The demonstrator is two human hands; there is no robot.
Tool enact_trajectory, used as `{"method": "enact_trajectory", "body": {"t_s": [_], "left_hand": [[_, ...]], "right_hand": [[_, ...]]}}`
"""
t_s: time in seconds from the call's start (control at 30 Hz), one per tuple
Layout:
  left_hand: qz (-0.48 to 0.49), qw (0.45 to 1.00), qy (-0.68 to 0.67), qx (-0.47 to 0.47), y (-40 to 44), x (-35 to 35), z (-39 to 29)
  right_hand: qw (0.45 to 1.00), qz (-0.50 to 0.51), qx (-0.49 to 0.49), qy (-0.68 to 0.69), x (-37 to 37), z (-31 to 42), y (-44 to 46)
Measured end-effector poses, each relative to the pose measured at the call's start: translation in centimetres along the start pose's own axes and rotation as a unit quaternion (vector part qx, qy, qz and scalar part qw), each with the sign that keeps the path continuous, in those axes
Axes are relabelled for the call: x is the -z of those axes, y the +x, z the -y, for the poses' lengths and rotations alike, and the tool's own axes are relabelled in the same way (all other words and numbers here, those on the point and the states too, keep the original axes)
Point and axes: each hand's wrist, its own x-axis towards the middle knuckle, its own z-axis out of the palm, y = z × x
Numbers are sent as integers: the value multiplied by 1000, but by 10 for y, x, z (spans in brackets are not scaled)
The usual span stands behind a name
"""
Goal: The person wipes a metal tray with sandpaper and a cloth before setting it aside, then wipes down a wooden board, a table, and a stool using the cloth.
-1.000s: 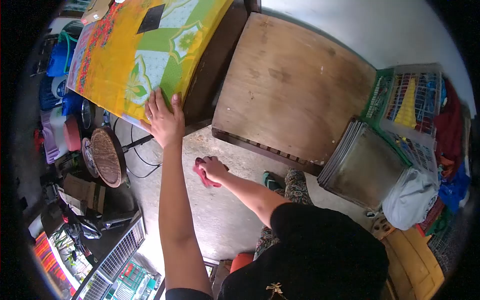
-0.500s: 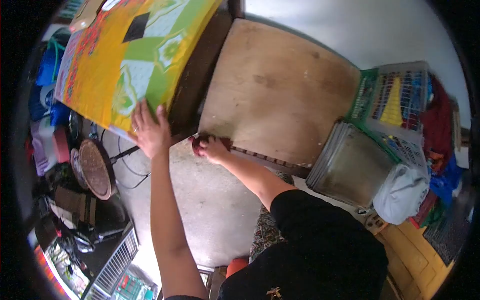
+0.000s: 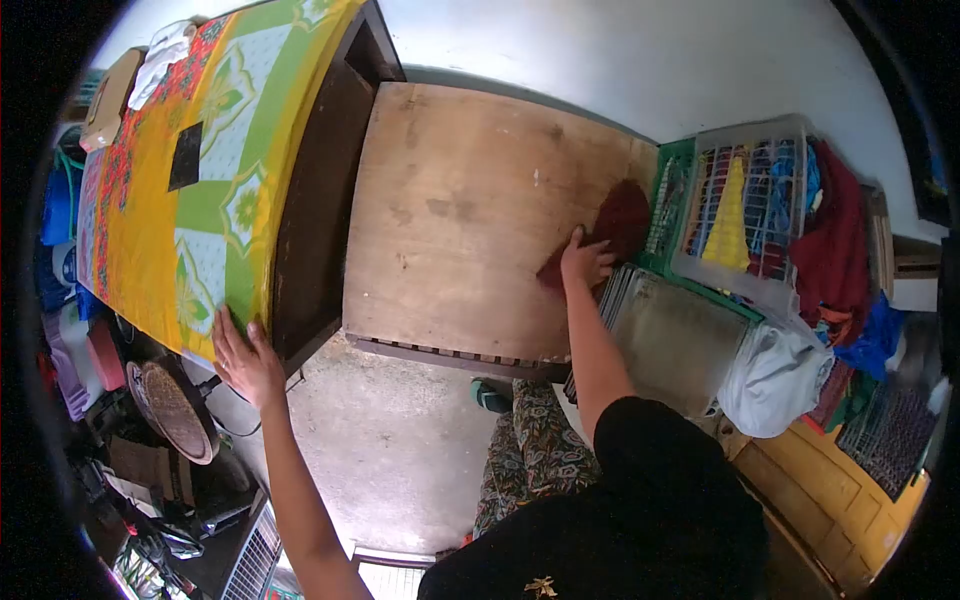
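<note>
My left hand (image 3: 248, 362) lies flat with fingers spread on the front edge of a yellow and green patterned tablecloth (image 3: 140, 240), near its corner. Toward the far right of a bare plywood top (image 3: 460, 215), my right hand (image 3: 587, 262) holds a dark red cloth (image 3: 622, 222). The cloth is fanned out over the wood on both sides of the fingers, and its lower part is partly hidden by the hand. A black square patch (image 3: 186, 156) shows on the tablecloth.
Right of the plywood are a stack of metal trays (image 3: 670, 335), a green crate (image 3: 668, 200), a clear lidded bin (image 3: 745, 200) and a white bag (image 3: 775, 380). Round wooden stools (image 3: 180, 410) stand lower left. A sandalled foot (image 3: 490, 395) is on the concrete floor (image 3: 390, 450).
My right hand has carried the red cloth from the plywood's near left corner to its right side, and the cloth has spread out. My left hand stays on the tablecloth. The view has shifted rightward.
</note>
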Motion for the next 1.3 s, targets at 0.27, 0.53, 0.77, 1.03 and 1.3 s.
{"method": "enact_trajectory", "body": {"t_s": [0.27,0.53,0.77,1.03,1.3], "left_hand": [[-8,999,-22,-24,3,-1,-2],[18,1000,-21,-12,5,8,-6],[36,999,-30,-6,5,10,-1],[40,998,-24,32,5,13,-1],[68,992,-94,51,3,28,3]], "right_hand": [[982,-30,-176,67,55,103,128],[979,-98,173,-37,47,180,71],[769,-48,637,-15,-76,322,-104],[586,357,726,-45,-103,120,-296],[706,210,550,393,129,160,-344]]}}
